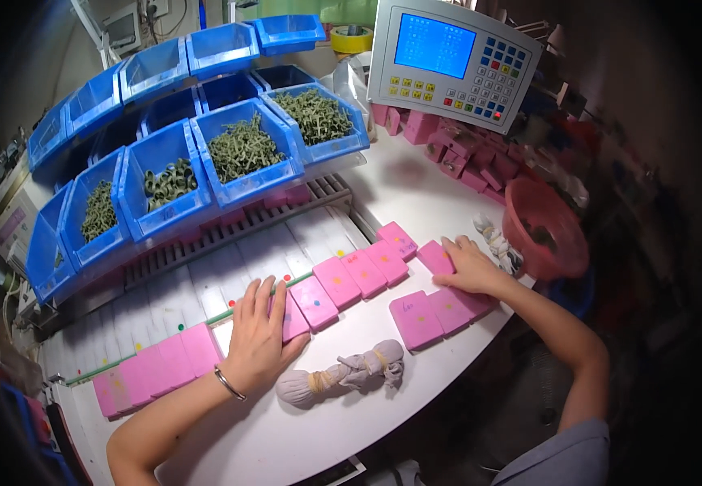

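My left hand (260,330), with a bracelet at the wrist, lies palm down across a row of flat pink blocks. Its fingers are stretched out and its thumb is apart, beside a pink block (293,321) partly hidden under the hand. My right hand (474,269) has its thumb and fingers around a pink block (434,257) at the right end of the row. Below that hand lie more overlapping pink blocks (417,321). A grey cloth bundle (343,379), tied with tan bands, rests on the white table (351,429) right of my left hand.
Tilted blue bins (246,194), several holding small green-grey pieces, stand at the back left above a white slotted tray (165,304). A keypad console with a blue screen (434,44) rises at the back. At right are a red basin (545,227) and piled pink blocks (480,166).
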A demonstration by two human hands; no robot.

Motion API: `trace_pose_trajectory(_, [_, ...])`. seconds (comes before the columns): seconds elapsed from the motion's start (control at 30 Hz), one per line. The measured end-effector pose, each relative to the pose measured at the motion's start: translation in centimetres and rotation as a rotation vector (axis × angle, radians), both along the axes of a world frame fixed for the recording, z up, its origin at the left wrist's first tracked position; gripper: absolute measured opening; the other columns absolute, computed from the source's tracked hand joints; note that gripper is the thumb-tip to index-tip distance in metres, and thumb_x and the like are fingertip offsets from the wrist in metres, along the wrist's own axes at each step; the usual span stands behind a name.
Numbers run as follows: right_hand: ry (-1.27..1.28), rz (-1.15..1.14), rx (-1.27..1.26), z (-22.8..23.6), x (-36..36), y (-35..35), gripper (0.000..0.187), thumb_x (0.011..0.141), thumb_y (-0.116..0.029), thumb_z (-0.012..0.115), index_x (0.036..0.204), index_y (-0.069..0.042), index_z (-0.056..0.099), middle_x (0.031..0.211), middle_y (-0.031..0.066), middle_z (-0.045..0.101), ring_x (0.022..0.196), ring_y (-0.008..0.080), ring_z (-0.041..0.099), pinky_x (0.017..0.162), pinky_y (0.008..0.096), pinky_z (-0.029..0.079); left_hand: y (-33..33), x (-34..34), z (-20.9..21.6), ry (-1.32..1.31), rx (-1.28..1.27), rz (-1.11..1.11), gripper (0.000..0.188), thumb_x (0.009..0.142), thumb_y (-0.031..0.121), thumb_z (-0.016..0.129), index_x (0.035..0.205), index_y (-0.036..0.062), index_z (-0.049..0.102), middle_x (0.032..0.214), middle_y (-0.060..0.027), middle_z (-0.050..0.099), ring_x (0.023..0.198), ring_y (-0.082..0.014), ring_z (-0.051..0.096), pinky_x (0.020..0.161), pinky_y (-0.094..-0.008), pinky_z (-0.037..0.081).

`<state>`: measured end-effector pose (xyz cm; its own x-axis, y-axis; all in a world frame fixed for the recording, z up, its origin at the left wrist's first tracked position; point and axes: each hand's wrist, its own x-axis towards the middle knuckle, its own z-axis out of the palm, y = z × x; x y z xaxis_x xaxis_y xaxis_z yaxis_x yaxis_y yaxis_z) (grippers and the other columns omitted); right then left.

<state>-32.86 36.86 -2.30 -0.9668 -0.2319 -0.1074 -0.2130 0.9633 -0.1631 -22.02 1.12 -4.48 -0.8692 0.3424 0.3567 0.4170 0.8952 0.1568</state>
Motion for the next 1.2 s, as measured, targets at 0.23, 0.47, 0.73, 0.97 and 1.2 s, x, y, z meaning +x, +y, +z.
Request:
trace_pose_trajectory(0.23, [0.218, 0.043, -0.146, -1.5, -5.1, 2.1, 0.040, 0.076, -0.026, 0.063, 0.094, 0.009, 0.060, 0.075, 0.0245, 0.060, 0.073, 0.0362, 0.061, 0.071, 0.0398, 0.048, 1.4, -1.8, -0.5, -0.013, -0.005, -0.035, 0.080, 0.074, 0.042, 0.067, 0.130, -0.0064, 0.037, 0.131, -0.0218, 0.041, 0.123, -0.0400, 0.034, 0.102, -0.0466, 0.028])
trace_pose_trajectory(0.47, [0.128, 0.041, -0.083, 0.6, -6.4, -1.5, 0.033, 0.087, -0.027, 0.054, 0.095, 0.003, 0.064, 0.087, 0.0221, 0.061, 0.082, 0.0279, 0.061, 0.075, 0.0351, 0.048, 1.0, -1.6, -0.5, -0.008, 0.037, -0.035, 0.078, 0.074, 0.041, 0.068, 0.129, -0.0058, 0.039, 0.130, -0.0219, 0.042, 0.121, -0.0402, 0.038, 0.100, -0.0465, 0.031])
trace_pose_trajectory(0.73, [0.030, 0.359, -0.073, -1.1, -5.3, -5.3, 0.070, 0.082, -0.052, 0.055, 0.139, -0.016, 0.036, 0.141, 0.0219, 0.030, 0.132, 0.0424, 0.022, 0.103, 0.0542, 0.026, 0.6, -1.7, -0.3, -0.011, 0.033, -0.077, 0.081, 0.074, 0.045, 0.066, 0.132, -0.0028, 0.036, 0.131, -0.0196, 0.043, 0.120, -0.0398, 0.039, 0.100, -0.0462, 0.030])
trace_pose_trajectory(0.97, [-0.026, 0.349, 0.039, -0.5, -4.0, -3.5, 0.093, 0.068, -0.061, 0.065, 0.142, -0.018, 0.029, 0.142, 0.0221, 0.027, 0.133, 0.0429, 0.019, 0.102, 0.0586, 0.022, 3.0, -3.1, -0.2, -0.056, 0.090, -0.021, 0.089, 0.073, 0.055, 0.061, 0.133, -0.0040, 0.034, 0.129, -0.0195, 0.041, 0.123, -0.0357, 0.034, 0.101, -0.0451, 0.026])
trace_pose_trajectory(1.2, [0.033, 0.334, 0.060, -1.0, -3.3, -3.8, 0.096, 0.066, -0.062, 0.067, 0.143, -0.018, 0.028, 0.142, 0.0226, 0.027, 0.133, 0.0431, 0.019, 0.102, 0.0591, 0.021, 3.6, -3.2, -0.7, -0.024, 0.067, -0.003, 0.082, 0.073, 0.053, 0.065, 0.131, 0.0004, 0.039, 0.127, -0.0208, 0.040, 0.121, -0.0375, 0.035, 0.099, -0.0457, 0.028])
